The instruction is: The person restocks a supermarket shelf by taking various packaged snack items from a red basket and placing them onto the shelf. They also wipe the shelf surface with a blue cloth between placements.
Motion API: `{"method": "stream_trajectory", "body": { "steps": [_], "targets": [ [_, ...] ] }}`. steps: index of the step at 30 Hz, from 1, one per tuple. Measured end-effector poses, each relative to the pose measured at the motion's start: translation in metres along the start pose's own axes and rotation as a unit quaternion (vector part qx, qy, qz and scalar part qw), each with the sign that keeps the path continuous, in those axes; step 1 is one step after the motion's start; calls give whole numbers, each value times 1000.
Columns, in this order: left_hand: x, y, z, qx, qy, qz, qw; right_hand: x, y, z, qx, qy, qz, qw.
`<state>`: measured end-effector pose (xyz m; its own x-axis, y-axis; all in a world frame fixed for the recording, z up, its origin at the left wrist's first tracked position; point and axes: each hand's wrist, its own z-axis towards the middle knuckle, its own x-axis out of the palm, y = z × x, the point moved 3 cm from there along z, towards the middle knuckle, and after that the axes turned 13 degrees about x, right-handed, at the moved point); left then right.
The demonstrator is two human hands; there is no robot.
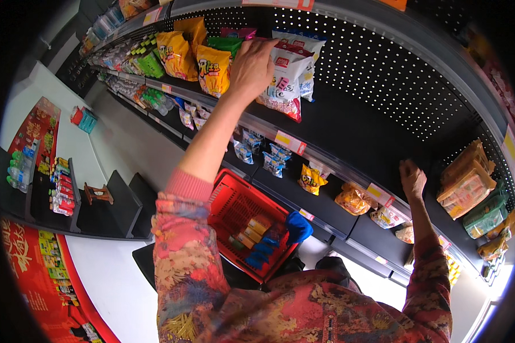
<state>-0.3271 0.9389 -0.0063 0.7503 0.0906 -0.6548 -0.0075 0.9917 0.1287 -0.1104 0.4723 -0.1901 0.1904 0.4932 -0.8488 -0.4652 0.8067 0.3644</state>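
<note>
My left hand is at the upper shelf, its fingers bent at the top edge of a white and red snack bag. Whether they pinch the bag is hidden. Behind that bag stands a white and blue snack bag. Left of the hand are yellow snack bags and a green bag, partly covered. My right hand is curled over the same shelf, farther right near its front edge, with nothing visible in it. Brown packaged goods stand to its right.
Below, a red shopping basket holds several small boxes and blue packs, with a blue cloth-like item at its rim. The lower shelf carries small snack packs. Bottles and a wooden stand are on dark shelving at left.
</note>
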Motion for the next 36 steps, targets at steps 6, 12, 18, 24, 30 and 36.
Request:
{"method": "stream_trajectory", "body": {
  "steps": [6,12,18,24,30,36],
  "targets": [
    [29,26,36,4,187,101,977,-4,6,-1,-18,-2,-4,1000],
    [9,39,43,60,236,111,964,-5,7,0,-19,3,-6,1000],
    [-46,31,14,88,160,49,982,1,-1,2,-17,-1,-1,1000],
    [-151,11,-43,-113,86,-109,984,11,-19,9,-17,10,-10,1000],
    [-190,-20,-151,-204,102,-66,971,12,-21,11,-46,-8,-14,999],
    [-152,-62,-304,-316,177,-2,932,14,-27,15,-23,31,-36,999]
  ]
}}
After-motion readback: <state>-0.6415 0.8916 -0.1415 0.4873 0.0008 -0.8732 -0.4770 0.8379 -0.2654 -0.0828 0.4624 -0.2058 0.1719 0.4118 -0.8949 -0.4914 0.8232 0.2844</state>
